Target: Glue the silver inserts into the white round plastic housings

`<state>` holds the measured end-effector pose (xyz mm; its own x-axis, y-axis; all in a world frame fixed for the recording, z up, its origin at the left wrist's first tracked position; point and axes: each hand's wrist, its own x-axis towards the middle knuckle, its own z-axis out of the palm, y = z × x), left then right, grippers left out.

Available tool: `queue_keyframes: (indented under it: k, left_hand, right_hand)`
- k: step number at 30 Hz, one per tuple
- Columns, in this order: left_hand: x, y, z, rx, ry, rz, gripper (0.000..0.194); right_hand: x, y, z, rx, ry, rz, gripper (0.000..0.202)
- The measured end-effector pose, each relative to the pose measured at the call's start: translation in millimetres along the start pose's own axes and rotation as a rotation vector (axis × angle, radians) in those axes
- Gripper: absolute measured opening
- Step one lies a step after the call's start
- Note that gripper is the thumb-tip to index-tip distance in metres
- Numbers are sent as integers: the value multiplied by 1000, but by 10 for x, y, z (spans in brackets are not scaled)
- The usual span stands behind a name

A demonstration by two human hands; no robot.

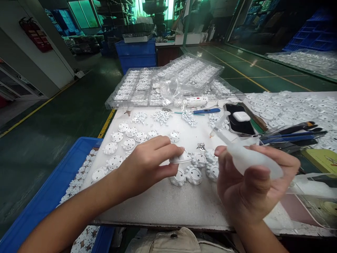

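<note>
Left hand (147, 165) pinches white round part (181, 157); right hand (252, 182) grips squeeze bottle (247, 158). Bare worktop (171, 200) beneath both, blue bin (52, 189) beyond left edge.

The left hand (147, 163) hides half the white disc (181, 158) (its left side).

Both forearms reach forward, left hand (147, 161) pinching with fingertips, right hand (252, 182) curled palm-up in a closed grip

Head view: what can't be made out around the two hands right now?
- White round part in the left hand: fingers cover its left half.
- Squeeze bottle in the right hand: its base is hidden in the palm.
- Small silvery bits: too small to identify.
- Blue bin: cut off by the bottom edge.
</note>
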<state>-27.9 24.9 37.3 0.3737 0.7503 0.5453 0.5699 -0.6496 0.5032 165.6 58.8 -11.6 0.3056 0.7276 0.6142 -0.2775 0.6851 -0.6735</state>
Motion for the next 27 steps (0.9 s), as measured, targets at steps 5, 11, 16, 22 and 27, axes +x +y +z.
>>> queue_keyframes:
  k: [5, 11, 16, 22, 27]
  left_hand:
    - [46, -66, 11, -642, -97, -732, 17]
    - [102, -189, 101, -1094, -69, -1019, 20]
    - [98, -170, 127, -1136, -61, -1026, 21]
    - [91, -134, 126, -1126, -78, -1037, 30]
    - [82, -148, 127, -1138, -79, -1022, 29]
  right_hand:
    - [29, -19, 19, -49, 130, -111, 28]
    - [-28, -32, 15, -251, 48, -309, 16]
    - [-111, 61, -36, -343, 55, -313, 20]
    - [-156, 99, -42, -386, 59, -267, 20]
    - [-139, 71, -16, -372, 55, -286, 17]
